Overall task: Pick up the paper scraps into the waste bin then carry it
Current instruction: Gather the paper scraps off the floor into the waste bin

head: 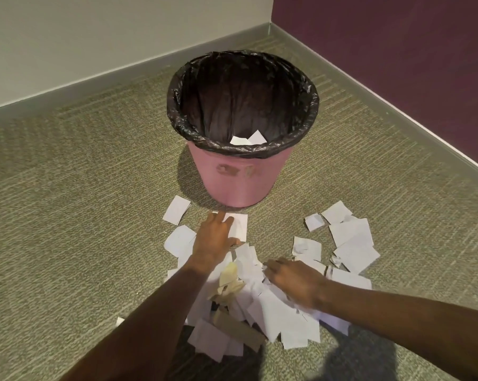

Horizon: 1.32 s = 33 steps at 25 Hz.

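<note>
A pink waste bin (233, 182) stands upright on the green carpet (81, 188), just above the middle of the frame. It is lined with a black bag (301, 105) folded over its rim. Two white pieces of paper (246, 139) show inside it, low against the near wall.

The paper scraps (276, 312) lie on the carpet below the bin, heaped in the lower middle of the frame. Mixed into the heap are a crumpled yellowish piece (229, 281) and a brown cardboard strip (240, 331). A looser group of white sheets (353, 240) spreads out to the right. A single sheet (176, 209) lies at the left, close to the foot of the bin.

The left hand (214, 240) reaches up from the bottom of the frame to just below the bin's base. It is palm down with the fingers stretched out and the thumb spread to the right. The fingertips rest on a white sheet (240, 226) that lies just below the bin, and the hand closes round nothing.

The right hand (292, 281) comes in from the lower right and lies palm down on top of the heap, to the right of the yellowish piece. Its fingers bend down into the paper, and I cannot tell whether they pinch any of it.

A pale wall (94, 37) fills the upper left and a dark purple wall (397, 50) the upper right. They meet in a corner above the bin.
</note>
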Motion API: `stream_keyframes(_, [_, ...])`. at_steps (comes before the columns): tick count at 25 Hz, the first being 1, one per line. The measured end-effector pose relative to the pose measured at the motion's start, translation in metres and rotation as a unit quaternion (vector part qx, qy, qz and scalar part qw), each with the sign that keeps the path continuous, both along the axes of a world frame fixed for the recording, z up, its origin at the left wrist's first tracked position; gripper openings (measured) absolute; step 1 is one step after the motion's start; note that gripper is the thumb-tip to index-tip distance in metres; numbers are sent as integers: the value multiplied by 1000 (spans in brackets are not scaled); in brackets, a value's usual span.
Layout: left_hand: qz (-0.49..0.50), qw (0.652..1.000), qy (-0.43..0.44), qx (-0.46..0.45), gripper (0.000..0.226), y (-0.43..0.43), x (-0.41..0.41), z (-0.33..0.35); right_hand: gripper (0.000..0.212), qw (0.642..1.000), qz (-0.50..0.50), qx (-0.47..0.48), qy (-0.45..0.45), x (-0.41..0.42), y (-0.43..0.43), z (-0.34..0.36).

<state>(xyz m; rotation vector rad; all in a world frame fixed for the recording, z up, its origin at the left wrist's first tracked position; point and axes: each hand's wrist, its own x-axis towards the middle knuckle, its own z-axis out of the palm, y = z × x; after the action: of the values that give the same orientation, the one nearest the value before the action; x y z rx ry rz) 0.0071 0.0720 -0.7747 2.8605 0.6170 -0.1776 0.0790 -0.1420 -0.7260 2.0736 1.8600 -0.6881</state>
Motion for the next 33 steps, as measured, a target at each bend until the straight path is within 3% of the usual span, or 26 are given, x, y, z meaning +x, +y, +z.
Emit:
stream_keyframes(4, [-21, 1000, -7, 10, 54, 4, 10, 12, 37, 997, -51, 49, 25, 7, -6, 13])
stream_keyframes(7, [-32, 999, -1, -39, 55, 17, 19, 12, 39, 992, -102, 73, 31, 14, -8, 30])
stream_keyframes(11, [-30, 995, 16, -93, 80, 20, 10, 4, 40, 991, -106, 76, 17, 17, -16, 37])
stream_keyframes(16, [2, 991, 30, -128, 86, 19, 12, 5, 30, 992, -104, 72, 21, 17, -28, 47])
stream_keyframes(33, [17, 981, 54, -186, 70, 28, 25, 9, 32, 994, -104, 47, -4, 19, -35, 53])
